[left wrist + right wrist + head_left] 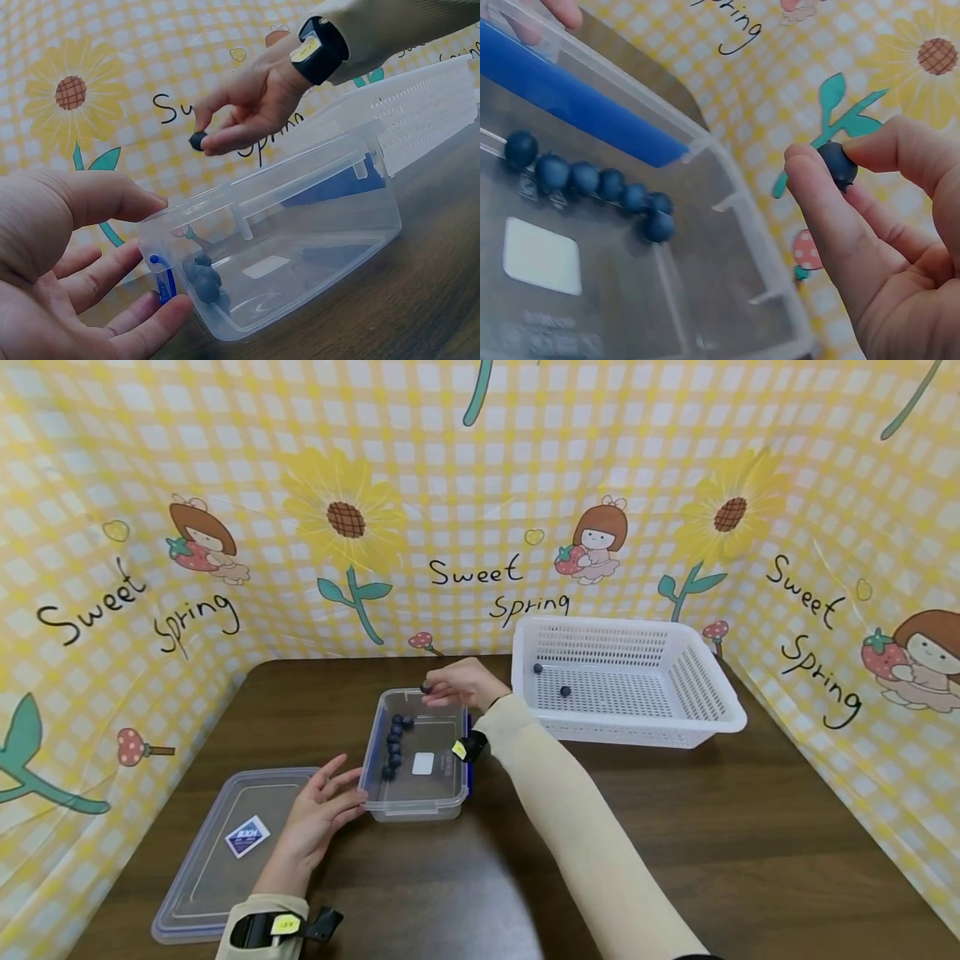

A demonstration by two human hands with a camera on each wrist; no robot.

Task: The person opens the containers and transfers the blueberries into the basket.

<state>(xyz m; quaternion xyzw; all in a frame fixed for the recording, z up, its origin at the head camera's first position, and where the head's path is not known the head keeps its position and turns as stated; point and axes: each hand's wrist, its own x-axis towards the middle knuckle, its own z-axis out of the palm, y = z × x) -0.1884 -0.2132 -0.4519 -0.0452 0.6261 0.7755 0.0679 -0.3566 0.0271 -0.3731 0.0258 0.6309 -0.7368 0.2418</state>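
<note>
Blueberry point(837, 166) pinched by right hand point(467, 683)
Best lowered gently into the tub point(438, 735), touched by parted fingers of the left hand point(317, 818).

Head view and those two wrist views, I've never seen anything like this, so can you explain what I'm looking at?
There's no robot here, just a person's bare hands. The head view comes from a head-worn camera looking down; the others come from cameras on each wrist.

On the brown table lie a see-through lid, a clear container with a line of dark berries inside, and a white basket holding two loose berries.

The right hand pinches a single berry between thumb and finger, while the left hand touches the container's side.
</note>
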